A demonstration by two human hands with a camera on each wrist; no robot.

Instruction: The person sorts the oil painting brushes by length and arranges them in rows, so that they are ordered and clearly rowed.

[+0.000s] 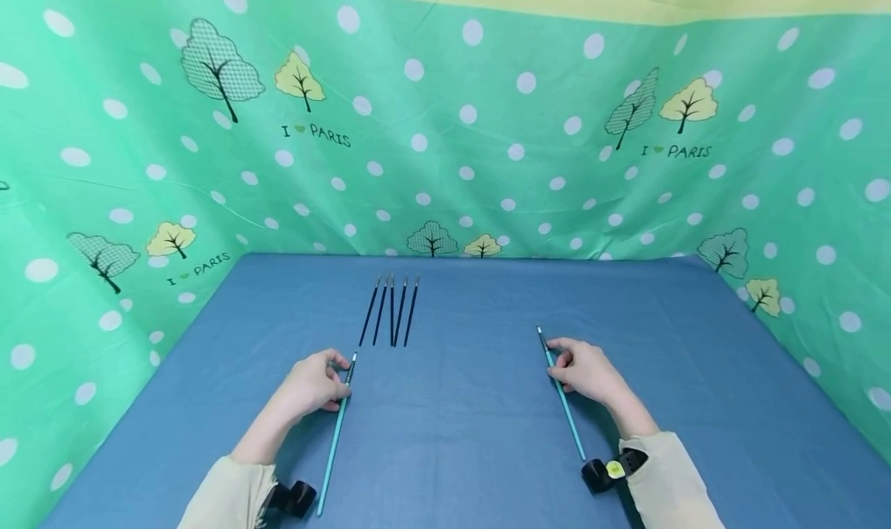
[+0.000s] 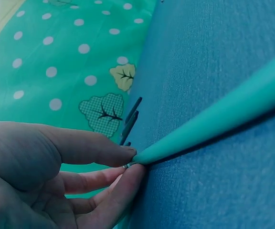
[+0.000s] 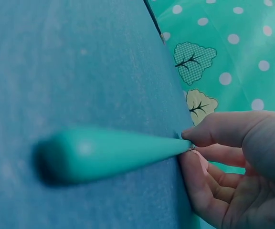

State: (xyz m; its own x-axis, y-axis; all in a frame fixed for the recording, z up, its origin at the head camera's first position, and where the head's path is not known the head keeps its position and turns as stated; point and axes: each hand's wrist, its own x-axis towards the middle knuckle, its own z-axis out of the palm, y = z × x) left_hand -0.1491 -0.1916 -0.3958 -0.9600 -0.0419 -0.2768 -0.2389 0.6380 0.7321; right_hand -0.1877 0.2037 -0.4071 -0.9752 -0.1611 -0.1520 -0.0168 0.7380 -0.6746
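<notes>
My left hand (image 1: 316,382) pinches a teal-handled paintbrush (image 1: 332,444) near its metal collar, thumb and fingertip on either side. Its handle slants back toward the table's front edge, just right of my left wrist. On the right side, a second teal paintbrush (image 1: 569,419) is pinched near its bristle end by my right hand (image 1: 588,370); its tip points to the back. In the left wrist view the teal handle (image 2: 218,112) runs close over the cloth. The right wrist view shows the other handle's dark, blurred butt end (image 3: 49,162) near the camera.
Several thin black-handled paintbrushes (image 1: 376,316) lie side by side behind my left hand, bristles toward the back. A blue cloth (image 1: 473,405) covers the table. Green dotted curtains (image 1: 487,150) hang around the back and sides. Black wrist cameras (image 1: 301,499) sit at both wrists.
</notes>
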